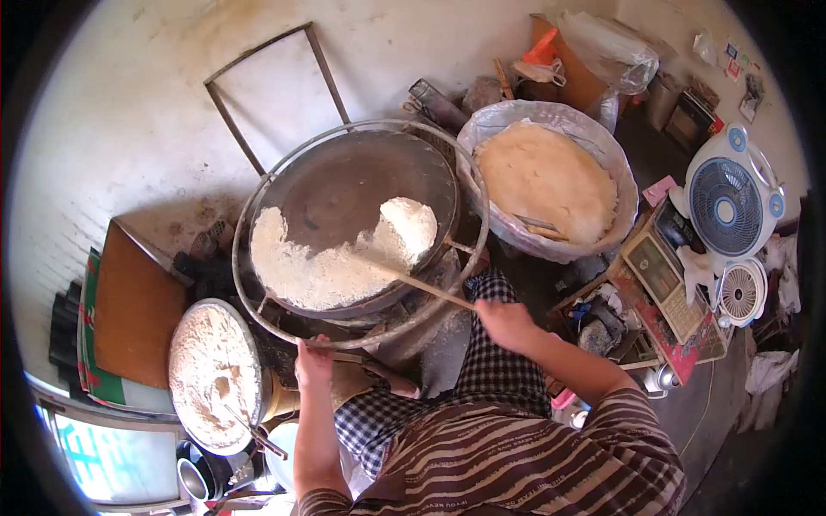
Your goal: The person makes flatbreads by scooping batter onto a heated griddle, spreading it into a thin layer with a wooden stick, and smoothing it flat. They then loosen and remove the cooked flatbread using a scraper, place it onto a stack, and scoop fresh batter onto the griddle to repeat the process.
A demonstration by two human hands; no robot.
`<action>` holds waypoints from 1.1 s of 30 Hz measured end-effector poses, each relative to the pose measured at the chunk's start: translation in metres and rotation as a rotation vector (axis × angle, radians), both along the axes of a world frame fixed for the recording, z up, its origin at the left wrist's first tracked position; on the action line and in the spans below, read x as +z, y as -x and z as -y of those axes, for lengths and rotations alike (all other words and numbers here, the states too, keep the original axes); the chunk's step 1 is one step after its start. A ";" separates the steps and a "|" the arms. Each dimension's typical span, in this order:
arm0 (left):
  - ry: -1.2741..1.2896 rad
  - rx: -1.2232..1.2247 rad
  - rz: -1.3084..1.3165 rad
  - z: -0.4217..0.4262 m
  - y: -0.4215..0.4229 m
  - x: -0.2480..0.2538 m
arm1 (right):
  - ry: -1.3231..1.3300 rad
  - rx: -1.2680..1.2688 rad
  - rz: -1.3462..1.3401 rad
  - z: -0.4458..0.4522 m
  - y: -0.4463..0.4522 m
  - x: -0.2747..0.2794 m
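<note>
"Is this somebody's kitchen?"

"More a small food workshop, I'd say: big round griddle (353,185), tub (259,370) of batter (200,344), lined basket (551,249) piled with flatbread (546,176)."

"And that looks like a weighing scale (656,277) on the desk (711,343)."

A pale wall (163,95) with brownish stains and scuffs curves from 9 to 1 o'clock, a bare metal frame (328,73) standing against it at 11. Small pictures (753,96) hang at 2 o'clock. A white-and-blue fan (725,206) stands at 3, beside a cluttered surface (684,365) with a red-pink top at 4. Grey floor (701,421) shows beyond. At 8 o'clock, a window (129,456) glows brightly below a brown board (138,310).
</note>
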State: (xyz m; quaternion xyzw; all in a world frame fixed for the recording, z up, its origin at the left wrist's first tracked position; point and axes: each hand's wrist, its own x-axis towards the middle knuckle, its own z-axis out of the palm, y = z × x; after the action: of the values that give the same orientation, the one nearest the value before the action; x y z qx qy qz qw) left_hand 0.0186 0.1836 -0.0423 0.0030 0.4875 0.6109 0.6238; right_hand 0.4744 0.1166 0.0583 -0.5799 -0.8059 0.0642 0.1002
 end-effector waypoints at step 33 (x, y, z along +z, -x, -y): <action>-0.012 0.101 -0.117 0.013 -0.038 0.003 | 0.141 -0.263 -0.140 -0.019 0.028 -0.005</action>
State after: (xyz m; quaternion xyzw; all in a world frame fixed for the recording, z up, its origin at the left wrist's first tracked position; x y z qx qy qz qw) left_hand 0.0562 0.1705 -0.0396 0.0178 0.5189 0.6434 0.5626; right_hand 0.4464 0.1353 0.0533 -0.6801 -0.7077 0.1470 0.1227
